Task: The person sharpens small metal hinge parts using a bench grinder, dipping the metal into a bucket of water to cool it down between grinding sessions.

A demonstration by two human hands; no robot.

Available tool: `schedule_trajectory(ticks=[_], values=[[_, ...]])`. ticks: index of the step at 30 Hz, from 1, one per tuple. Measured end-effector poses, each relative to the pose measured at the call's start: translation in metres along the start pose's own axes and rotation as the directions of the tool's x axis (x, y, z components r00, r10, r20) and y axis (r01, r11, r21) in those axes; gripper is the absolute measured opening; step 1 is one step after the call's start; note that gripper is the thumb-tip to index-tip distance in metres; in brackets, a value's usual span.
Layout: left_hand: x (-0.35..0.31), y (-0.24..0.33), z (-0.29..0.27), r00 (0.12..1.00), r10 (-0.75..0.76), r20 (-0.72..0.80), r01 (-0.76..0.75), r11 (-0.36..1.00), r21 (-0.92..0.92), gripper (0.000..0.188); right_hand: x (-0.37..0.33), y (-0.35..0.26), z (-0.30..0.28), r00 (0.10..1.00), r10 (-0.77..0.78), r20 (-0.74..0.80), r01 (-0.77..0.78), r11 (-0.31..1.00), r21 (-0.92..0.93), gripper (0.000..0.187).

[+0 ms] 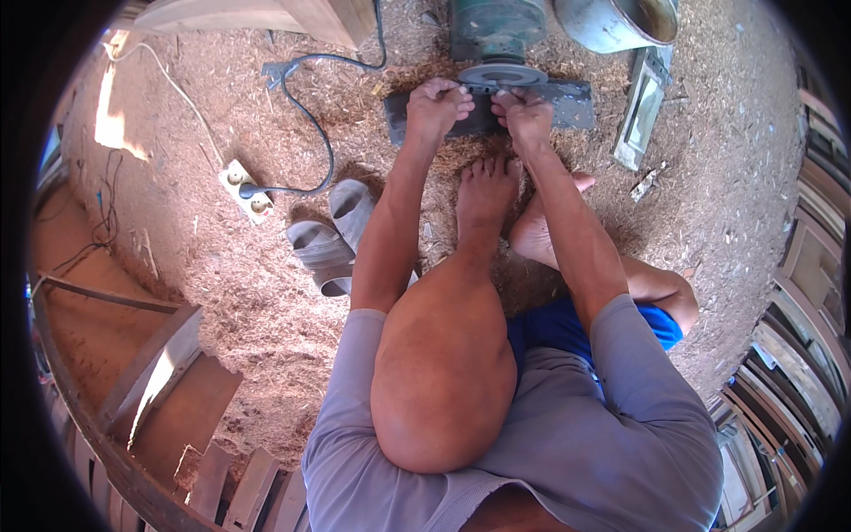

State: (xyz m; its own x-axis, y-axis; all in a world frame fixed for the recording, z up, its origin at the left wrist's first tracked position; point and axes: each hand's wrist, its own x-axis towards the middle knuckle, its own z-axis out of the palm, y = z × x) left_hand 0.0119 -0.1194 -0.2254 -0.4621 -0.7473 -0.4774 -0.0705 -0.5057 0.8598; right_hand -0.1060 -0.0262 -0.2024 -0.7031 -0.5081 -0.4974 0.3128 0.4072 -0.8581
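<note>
My left hand (435,108) and my right hand (523,115) are both closed, fingertips pinched, just in front of a grey grinding wheel (503,74). Between them spans a narrow dark metal strip (481,89) with small holes, its ends in my fingers. The strip lies along the wheel's near edge; whether it touches is too small to make out. Behind the wheel stands the green motor body (498,27) of the grinder. Under my hands a dark board (570,104) lies on the ground. My bare foot (488,188) rests close to that board.
A white power strip (245,191) with a dark plugged-in cable (330,151) lies at left, near grey sandals (321,251). A metal pot (620,22) and a framed wooden piece (640,111) are at far right. Wood shavings (266,337) cover the ground; stacked boards (802,363) line the right.
</note>
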Motion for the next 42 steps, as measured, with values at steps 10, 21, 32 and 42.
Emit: schedule_trajectory(ticks=[10,21,32,42], values=[[0.001,-0.001,0.006,1.0,0.017,0.024,-0.018,0.999,0.04,0.014,0.003,0.001,-0.008,1.0,0.0,-0.009,0.001,0.997,0.077,0.024],[0.003,-0.002,0.015,0.999,0.009,0.033,-0.01,0.998,0.054,0.014,0.003,-0.001,-0.012,0.999,0.035,-0.04,-0.03,0.992,0.126,0.027],[0.002,-0.004,0.009,1.0,0.017,0.014,-0.017,1.0,-0.013,0.013,0.0,0.001,-0.007,1.0,-0.009,-0.021,0.011,0.998,0.062,0.021],[-0.021,0.01,-0.012,0.999,0.03,0.027,-0.03,0.999,-0.031,0.012,-0.017,-0.002,-0.009,0.983,-0.089,0.161,0.083,0.995,0.046,0.016]])
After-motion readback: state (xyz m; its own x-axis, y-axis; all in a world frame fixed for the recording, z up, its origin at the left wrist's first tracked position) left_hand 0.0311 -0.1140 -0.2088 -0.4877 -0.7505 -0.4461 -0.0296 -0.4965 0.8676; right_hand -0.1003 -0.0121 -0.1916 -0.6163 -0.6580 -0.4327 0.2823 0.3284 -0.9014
